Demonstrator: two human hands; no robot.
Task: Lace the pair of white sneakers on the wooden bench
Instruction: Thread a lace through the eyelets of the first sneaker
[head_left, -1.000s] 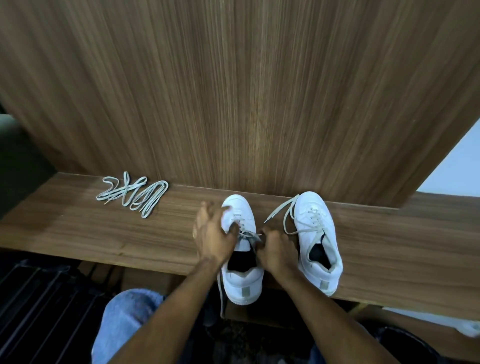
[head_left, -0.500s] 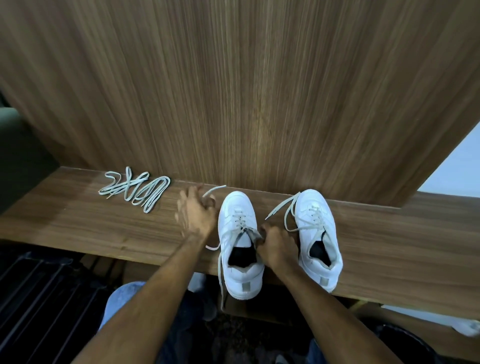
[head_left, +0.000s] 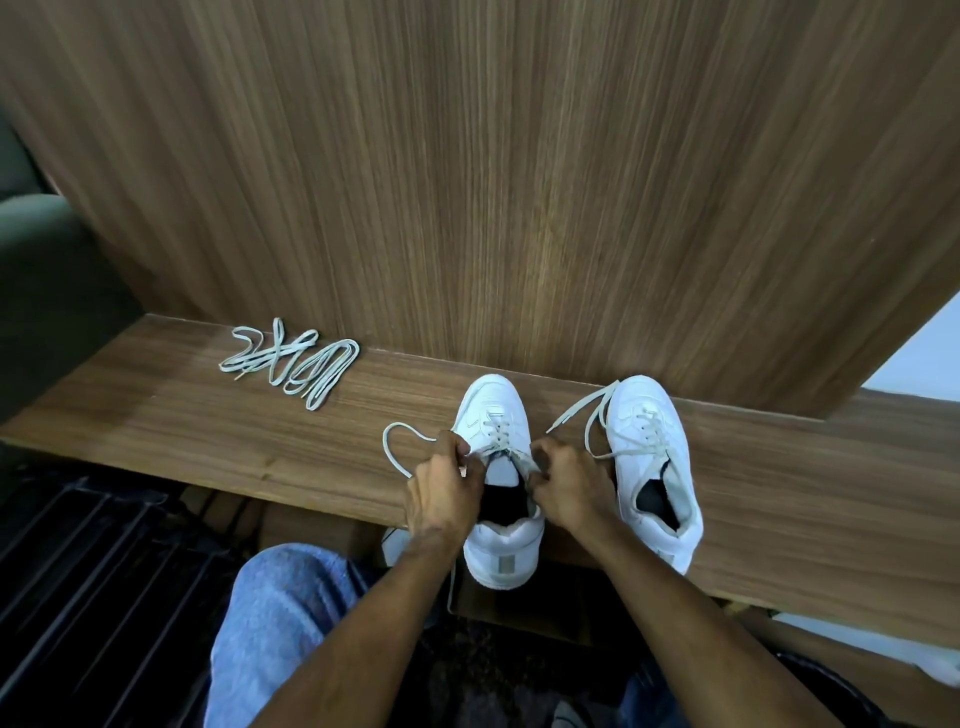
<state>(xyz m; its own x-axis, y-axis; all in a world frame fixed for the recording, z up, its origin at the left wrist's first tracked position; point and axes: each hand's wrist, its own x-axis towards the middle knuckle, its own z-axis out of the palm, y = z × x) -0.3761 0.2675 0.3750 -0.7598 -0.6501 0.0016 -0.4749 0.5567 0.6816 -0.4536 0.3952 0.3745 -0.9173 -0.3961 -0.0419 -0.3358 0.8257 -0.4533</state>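
Two white sneakers stand on the wooden bench (head_left: 208, 431), toes toward the back panel. The left sneaker (head_left: 496, 410) has lace through several eyelets, and its heel hangs over the bench's front edge. My left hand (head_left: 444, 488) pinches its lace (head_left: 395, 447) at the shoe's left side; the lace loops out to the left. My right hand (head_left: 569, 483) grips the lace at the shoe's right side near the tongue. The right sneaker (head_left: 649, 447) is laced, and its loose ends trail off to the left.
A bundle of spare laces (head_left: 296, 364) lies at the back left of the bench. A tall wooden panel (head_left: 493, 182) rises behind the bench. My knee in blue jeans (head_left: 280, 613) is below, beside a dark slatted rack (head_left: 88, 571).
My left hand, which had drawn the lace out to the left, has come back to the left sneaker's side, leaving a slack loop on the bench. My right hand stayed at the shoe.
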